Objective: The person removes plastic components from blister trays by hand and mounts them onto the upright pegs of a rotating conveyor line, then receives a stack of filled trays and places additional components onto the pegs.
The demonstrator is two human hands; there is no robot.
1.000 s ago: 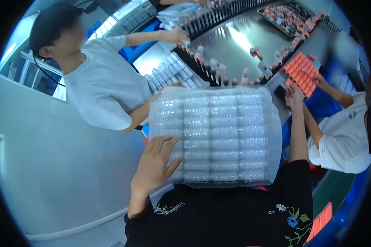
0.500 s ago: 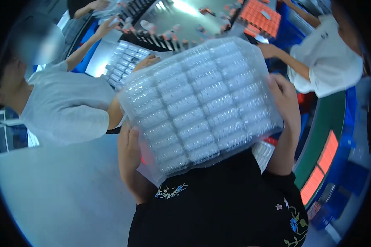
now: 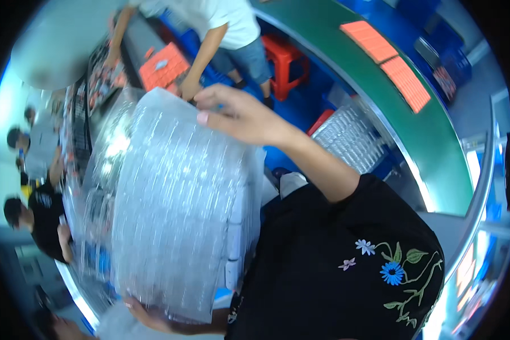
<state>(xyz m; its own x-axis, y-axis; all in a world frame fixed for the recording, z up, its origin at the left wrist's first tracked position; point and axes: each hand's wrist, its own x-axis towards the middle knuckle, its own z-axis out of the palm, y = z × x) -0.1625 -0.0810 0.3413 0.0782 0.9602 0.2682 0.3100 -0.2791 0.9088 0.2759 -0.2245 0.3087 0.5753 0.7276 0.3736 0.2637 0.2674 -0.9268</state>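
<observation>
A clear plastic blister tray (image 3: 175, 187) with rows of ridged pockets stands tilted in front of my body. It looks like a stack, with pale block shapes showing along its right side. My left hand (image 3: 150, 316) grips its lower edge, the fingers partly hidden behind the plastic. At the upper right edge is my right hand (image 3: 241, 116), its thumb against the plastic and its fingers curved over the rim. Glare and blur hide what the pockets hold.
Beyond the tray lies shiny clear plastic (image 3: 110, 147) by a work table. A co-worker's arm (image 3: 201, 59) reaches near an orange tray (image 3: 164, 67). To the right are a red stool (image 3: 286, 65), another clear tray (image 3: 348, 139) and a green conveyor (image 3: 436, 147) bearing orange trays (image 3: 405, 85).
My view has swung to the right. The tray has turned with me: my left hand is now at its lower edge and my right hand at its upper edge.
</observation>
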